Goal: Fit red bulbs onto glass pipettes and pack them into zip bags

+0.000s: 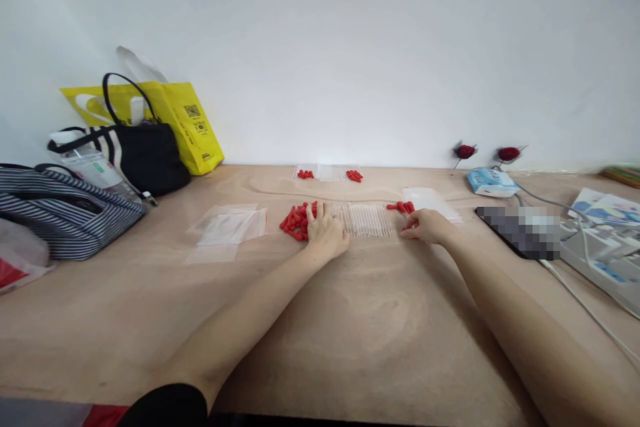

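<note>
My left hand (326, 235) rests over the right edge of a heap of small red club-shaped pieces (295, 221), fingers apart and touching it. Whether a piece is under the fingertips is hidden. Beside that hand lies a row of thin whitish sticks (369, 220), side by side between both hands. To their right, my right hand (426, 227) is closed in a pinch low over the table, with a bit of red showing at its fingertips. Just beyond it sit several more red pieces (401, 207).
Clear plastic bags (233, 230) lie on the left, another pack (433, 203) on the right. Bags with red pieces (355, 176) lie by the wall. A phone (520, 233), cables and a tissue pack (493, 182) are right; a striped bag (85, 213) and yellow bag (200, 127) left.
</note>
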### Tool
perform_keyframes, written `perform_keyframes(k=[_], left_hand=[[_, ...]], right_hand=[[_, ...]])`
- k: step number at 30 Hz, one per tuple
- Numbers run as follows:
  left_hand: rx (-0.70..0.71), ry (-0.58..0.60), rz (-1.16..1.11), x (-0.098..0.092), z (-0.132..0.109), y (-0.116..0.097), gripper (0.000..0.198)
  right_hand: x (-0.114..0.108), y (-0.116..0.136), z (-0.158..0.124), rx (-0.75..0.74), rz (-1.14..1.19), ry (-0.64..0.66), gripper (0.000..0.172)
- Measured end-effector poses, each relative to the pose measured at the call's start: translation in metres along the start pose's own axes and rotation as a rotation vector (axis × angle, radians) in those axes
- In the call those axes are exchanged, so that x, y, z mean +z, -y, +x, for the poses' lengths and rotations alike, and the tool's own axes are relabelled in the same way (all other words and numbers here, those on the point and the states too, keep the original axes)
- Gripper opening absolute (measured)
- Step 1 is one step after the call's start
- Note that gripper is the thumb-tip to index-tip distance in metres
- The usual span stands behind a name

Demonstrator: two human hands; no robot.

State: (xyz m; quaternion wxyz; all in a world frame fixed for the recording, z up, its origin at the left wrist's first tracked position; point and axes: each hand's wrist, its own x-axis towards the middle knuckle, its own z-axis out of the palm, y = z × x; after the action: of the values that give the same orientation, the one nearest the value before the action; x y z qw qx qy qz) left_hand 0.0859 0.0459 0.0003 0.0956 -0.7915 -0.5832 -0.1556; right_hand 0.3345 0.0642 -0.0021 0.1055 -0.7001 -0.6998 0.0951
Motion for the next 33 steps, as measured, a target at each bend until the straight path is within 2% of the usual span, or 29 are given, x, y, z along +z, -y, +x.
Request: perform_keyframes(k=[6, 13, 16, 21, 24, 27, 30, 33], left_hand=[[-0.003, 0.014, 0.008, 0.001, 0.007, -0.007, 0.023], [-0.005, 0.062, 0.009, -0.001, 0.005, -0.013, 0.02], [0.026, 0.074, 0.021, -0.009, -0.009, -0.01, 0.021], [0.151, 0.043, 0.065, -0.032, -0.049, 0.012, 0.012], [0.201, 0.062, 0.052, -0.044, -0.069, 0.028, 0.009], [0.174, 0.115, -0.014, -0.047, -0.074, 0.037, 0.01], [0.214, 0.142, -0.172, -0.04, -0.068, 0.036, 0.023], [0.264, 0.197, -0.291, -0.029, -0.062, 0.031, 0.018]], right_hand=[[0.004, 0.006, 0.0, -0.009, -0.001, -0.043, 0.01], [0.009, 0.026, -0.006, -0.03, 0.101, -0.203, 0.012], [0.017, 0.035, -0.014, -0.097, 0.143, -0.274, 0.013], [0.029, 0.039, -0.036, -0.39, 0.274, -0.446, 0.012], [0.031, 0.041, -0.05, -0.487, 0.324, -0.418, 0.007], [0.033, 0.048, -0.059, -0.558, 0.349, -0.316, 0.006], [0.037, 0.058, -0.063, -0.61, 0.354, -0.225, 0.009], [0.041, 0.063, -0.065, -0.639, 0.384, -0.16, 0.01]])
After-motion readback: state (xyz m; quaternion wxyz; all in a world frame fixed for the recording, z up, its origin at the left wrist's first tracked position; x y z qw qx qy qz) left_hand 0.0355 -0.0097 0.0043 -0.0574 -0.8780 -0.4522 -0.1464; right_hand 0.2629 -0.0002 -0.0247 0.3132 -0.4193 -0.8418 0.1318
